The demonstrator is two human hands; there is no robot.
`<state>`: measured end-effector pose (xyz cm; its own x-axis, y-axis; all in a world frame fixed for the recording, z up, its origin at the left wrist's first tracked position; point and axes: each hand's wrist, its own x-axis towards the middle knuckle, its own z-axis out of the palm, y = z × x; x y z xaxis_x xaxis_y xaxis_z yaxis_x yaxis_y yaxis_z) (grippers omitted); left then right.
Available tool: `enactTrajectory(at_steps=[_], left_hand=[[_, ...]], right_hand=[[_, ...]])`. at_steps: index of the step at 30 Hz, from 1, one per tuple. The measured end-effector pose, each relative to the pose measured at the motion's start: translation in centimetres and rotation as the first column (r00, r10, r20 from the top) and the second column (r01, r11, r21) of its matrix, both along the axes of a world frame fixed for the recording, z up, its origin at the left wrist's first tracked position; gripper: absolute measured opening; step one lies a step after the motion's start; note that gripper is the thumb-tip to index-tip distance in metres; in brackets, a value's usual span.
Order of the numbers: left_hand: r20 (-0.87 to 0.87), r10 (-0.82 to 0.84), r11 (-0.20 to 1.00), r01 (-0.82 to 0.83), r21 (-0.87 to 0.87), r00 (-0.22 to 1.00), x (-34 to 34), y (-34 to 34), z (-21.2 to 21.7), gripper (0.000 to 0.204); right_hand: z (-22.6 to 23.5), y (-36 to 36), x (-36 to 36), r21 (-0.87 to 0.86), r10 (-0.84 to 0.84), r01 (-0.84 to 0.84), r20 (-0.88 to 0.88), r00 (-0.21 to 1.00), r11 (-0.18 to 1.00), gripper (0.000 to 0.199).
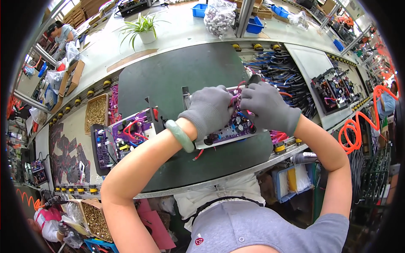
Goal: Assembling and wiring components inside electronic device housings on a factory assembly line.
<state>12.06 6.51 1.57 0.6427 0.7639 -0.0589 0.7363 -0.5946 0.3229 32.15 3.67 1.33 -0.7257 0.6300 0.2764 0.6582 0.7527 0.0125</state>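
A purple circuit board (236, 130) in a metal frame lies in front of me on a dark green mat (177, 69). Over its left half is my left hand (210, 106) in a grey knitted glove, fingers curled in among the wires. My right hand (270, 106), gloved alike, bends its fingers closed over the board's far right part, beside a black piece (253, 79). What the fingertips pinch is hidden between the gloves. Red and pink wires show around them, and a red lead (198, 155) sticks out at the near edge. Left of my forearm sits a second purple board assembly (126, 134).
Black and blue cables (282, 69) fill the line's right side, near another board unit (337, 88). A box of small brass-coloured parts (97, 110) stands left. An orange coiled hose (352, 133) hangs right. A potted plant (147, 37) stands beyond; co-workers (63, 33) are at left.
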Motion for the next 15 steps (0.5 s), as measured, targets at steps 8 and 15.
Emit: enactTrajectory(at_steps=[8,15], left_hand=[[0.037,-0.005,1.000,0.006,-0.026,0.999,-0.2,0.8,0.6,0.028],[0.164,0.049,0.997,-0.040,-0.059,0.985,-0.6,1.5,-0.3,0.026]], right_hand=[[0.1,-0.5,-1.3,0.007,-0.028,0.027,0.157,0.987,1.000,0.015],[-0.1,-0.2,-0.8,-0.005,-0.047,0.048,0.063,0.997,0.999,0.011]])
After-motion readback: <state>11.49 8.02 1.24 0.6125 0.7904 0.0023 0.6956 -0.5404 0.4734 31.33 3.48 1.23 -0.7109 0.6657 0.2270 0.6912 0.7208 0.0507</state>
